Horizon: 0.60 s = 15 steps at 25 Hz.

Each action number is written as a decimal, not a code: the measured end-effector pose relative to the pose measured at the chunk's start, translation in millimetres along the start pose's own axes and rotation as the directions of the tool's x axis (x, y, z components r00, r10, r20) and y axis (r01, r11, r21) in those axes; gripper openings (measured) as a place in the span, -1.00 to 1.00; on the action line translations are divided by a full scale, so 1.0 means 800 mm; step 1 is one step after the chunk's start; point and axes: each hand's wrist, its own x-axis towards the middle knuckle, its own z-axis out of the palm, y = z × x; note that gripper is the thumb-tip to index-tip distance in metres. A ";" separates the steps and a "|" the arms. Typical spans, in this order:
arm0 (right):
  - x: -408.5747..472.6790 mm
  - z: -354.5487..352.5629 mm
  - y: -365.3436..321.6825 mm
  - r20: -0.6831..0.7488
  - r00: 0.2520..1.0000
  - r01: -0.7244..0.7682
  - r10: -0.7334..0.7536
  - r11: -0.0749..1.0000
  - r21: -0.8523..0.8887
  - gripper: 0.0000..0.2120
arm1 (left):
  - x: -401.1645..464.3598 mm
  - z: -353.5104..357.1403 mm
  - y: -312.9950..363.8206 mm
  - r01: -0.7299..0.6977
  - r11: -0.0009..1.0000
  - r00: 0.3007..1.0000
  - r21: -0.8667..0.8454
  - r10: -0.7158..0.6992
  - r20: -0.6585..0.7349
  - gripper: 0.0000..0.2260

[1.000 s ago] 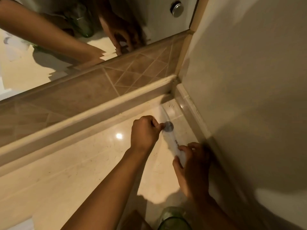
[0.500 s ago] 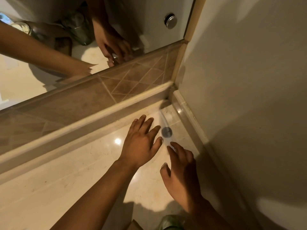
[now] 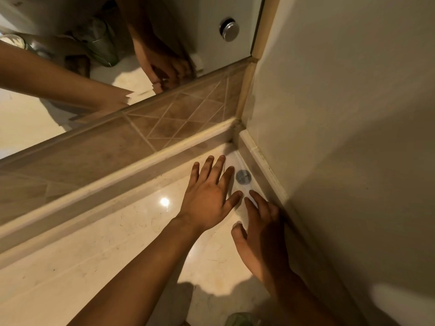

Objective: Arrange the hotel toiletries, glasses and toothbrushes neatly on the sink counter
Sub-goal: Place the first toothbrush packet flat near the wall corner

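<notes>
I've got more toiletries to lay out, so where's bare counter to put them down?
The counter is bare left of the left hand, along the tiled ledge. The wall corner is crowded: the packet lies there, with both hands, the right hand against the wall.

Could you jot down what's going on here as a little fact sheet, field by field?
Place: corner of a pale marble sink counter, under a mirror
Item: clear wrapped packet with a round grey sticker, lying flat along the side wall
Left hand: open, fingers spread, beside the packet
Right hand: open, fingertips at the packet's near end; contact unclear
Held: nothing gripped
Also seen: green glass at the bottom edge, another reflected in the mirror
</notes>
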 end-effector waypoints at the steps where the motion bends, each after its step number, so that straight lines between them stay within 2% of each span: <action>1: 0.001 -0.001 -0.001 -0.003 1.000 -0.003 0.003 1.000 0.004 -0.41 | 0.001 0.001 0.001 0.002 1.000 1.000 -0.001 -0.002 -0.006 -0.35; 7: 0.002 -0.006 -0.007 0.053 0.997 -0.062 0.062 0.998 0.000 -0.33 | 0.001 0.006 0.008 0.023 1.000 0.999 -0.007 -0.023 -0.024 -0.34; 11: -0.003 -0.014 -0.007 0.090 0.995 -0.042 0.043 0.999 -0.021 -0.29 | -0.005 -0.002 0.007 0.023 0.998 1.000 -0.050 -0.023 -0.001 -0.34; 15: -0.025 -0.023 -0.003 0.013 1.000 0.006 -0.006 0.999 -0.032 -0.35 | -0.036 -0.018 0.008 0.077 0.991 0.997 -0.107 -0.076 0.013 -0.37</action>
